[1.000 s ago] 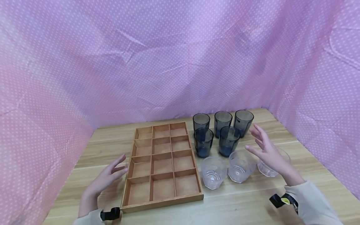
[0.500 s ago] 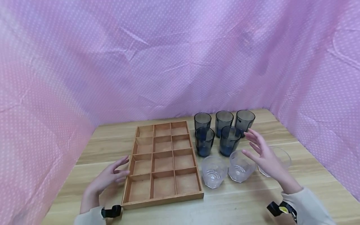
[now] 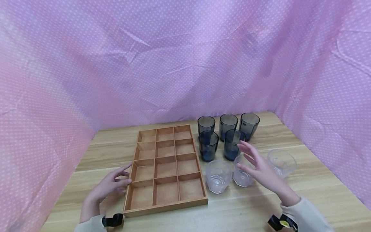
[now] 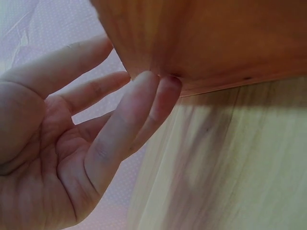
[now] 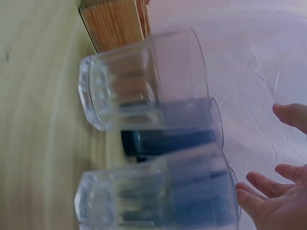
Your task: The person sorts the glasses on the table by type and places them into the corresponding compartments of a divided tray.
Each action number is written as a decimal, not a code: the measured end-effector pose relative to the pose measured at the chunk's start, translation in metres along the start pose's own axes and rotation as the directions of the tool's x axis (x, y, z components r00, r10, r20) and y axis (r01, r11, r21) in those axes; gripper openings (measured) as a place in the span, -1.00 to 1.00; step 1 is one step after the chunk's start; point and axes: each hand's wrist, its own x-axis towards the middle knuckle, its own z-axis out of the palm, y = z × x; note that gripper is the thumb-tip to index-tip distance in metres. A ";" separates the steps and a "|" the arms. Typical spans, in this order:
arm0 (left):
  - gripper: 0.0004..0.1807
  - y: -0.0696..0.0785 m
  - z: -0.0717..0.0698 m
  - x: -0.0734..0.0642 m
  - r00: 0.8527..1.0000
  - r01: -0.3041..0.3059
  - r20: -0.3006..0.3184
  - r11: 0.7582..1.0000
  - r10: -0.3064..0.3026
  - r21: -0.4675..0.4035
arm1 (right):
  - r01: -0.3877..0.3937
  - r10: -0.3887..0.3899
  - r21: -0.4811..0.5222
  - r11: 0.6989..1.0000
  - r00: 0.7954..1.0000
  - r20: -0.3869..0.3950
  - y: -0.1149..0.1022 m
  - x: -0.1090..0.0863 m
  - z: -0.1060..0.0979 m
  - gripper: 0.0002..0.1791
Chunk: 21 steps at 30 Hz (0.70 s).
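Note:
A wooden tray (image 3: 166, 209) divided into several square compartments lies on the table. My left hand (image 3: 108, 186) is at its left side, with fingertips (image 4: 145, 88) against the outer wall in the left wrist view and its fingers extended. My right hand (image 3: 262, 170) hovers over the row of clear glasses, spread and holding nothing. Below it stands the middle clear glass (image 3: 242, 178), partly hidden by the hand. Another clear glass (image 3: 218, 177) stands beside the tray, and a third clear glass (image 3: 282, 162) is to the right. In the right wrist view the fingers (image 5: 261, 184) reach near a glass rim.
Several smoky blue-grey glasses stand behind the clear ones, including a front left one (image 3: 208, 146) and a back right one (image 3: 250, 126). The wooden table (image 3: 226, 219) is bounded by a pink dotted cloth (image 3: 179, 64) at the back and sides.
My left hand has moved right until its fingertips meet the tray's side. My right hand has shifted left, from over the right clear glass to the middle one.

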 end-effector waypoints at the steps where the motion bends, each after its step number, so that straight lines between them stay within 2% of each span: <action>1: -0.13 0.000 0.000 0.000 1.000 -0.003 0.001 1.000 0.003 0.001 | 0.004 -0.004 0.005 1.000 1.000 0.003 0.000 -0.001 0.002 -0.23; 10: -0.11 -0.002 0.000 0.001 1.000 0.010 -0.007 1.000 -0.010 0.000 | 0.011 -0.012 0.042 0.999 0.999 0.039 -0.004 -0.005 0.016 -0.22; 16: -0.11 -0.002 0.001 0.002 0.999 0.030 -0.013 1.000 -0.030 -0.009 | 0.019 -0.021 0.056 0.998 0.999 0.033 -0.004 -0.006 0.021 -0.22; 21: -0.11 -0.002 0.001 0.001 1.000 0.018 -0.013 1.000 -0.019 -0.008 | -0.005 -0.001 0.095 0.995 0.998 0.060 -0.005 -0.008 0.027 -0.22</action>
